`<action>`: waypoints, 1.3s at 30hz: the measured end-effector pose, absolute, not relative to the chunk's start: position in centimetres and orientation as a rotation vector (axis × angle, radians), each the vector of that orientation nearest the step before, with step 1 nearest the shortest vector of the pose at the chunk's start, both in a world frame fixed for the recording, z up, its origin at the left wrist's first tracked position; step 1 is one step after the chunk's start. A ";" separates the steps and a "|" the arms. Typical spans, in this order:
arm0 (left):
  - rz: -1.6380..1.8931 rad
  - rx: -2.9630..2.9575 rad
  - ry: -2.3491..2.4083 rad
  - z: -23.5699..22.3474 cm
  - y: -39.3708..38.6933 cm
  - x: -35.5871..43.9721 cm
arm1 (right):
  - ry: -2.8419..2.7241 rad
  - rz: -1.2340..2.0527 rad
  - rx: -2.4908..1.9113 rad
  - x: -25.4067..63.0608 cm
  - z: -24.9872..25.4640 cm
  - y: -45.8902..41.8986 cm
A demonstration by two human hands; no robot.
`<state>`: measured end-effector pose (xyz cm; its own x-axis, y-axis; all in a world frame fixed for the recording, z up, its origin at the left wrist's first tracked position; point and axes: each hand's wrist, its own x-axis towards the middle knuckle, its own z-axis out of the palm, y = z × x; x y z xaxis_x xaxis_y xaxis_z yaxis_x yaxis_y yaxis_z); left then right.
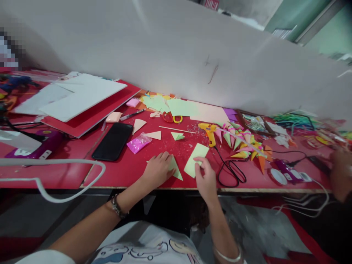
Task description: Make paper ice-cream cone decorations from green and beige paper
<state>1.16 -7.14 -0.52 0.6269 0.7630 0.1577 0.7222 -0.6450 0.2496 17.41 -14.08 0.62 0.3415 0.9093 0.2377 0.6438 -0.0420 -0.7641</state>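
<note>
Left hand (157,170) partly covers a green paper triangle (176,173), right hand (206,179), apart, touches a pale strip (199,151), grips indeterminate; apparently paper positioning, next requiring steady placement.

Left arm (93,225) reaches toward two o'clock, hand (158,170) palm down, thumb apart; right arm (222,223) toward eleven, hand (206,179) with fingers curled.

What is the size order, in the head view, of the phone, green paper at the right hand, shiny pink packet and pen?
1. Phone
2. Green paper at right hand
3. Shiny pink packet
4. Pen
</note>
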 end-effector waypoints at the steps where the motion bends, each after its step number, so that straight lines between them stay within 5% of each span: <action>1: 0.453 2.587 1.221 -0.1 -7.2 1.1 | -1.402 0.482 -1.699 16.7 0.8 -13.7; 9: 0.820 1.780 1.050 0.3 -4.1 -0.7 | -1.485 0.711 -1.422 13.2 0.5 -10.5; 17: 0.830 1.768 1.373 -0.1 8.6 -2.2 | -1.716 0.277 -1.817 13.7 -2.5 -12.3; 24: 0.747 1.805 1.649 -0.8 16.8 -1.0 | -1.720 0.311 -1.827 13.6 -2.9 -13.0; 39: 0.966 1.997 1.619 0.8 16.4 -0.7 | -1.724 0.321 -1.767 14.0 -3.8 -12.9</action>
<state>-0.66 16.42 0.84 0.0937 0.9597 0.2648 0.6891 -0.2545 0.6785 14.00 -12.88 -3.83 0.1092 0.9605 0.2560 0.8039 0.0661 -0.5910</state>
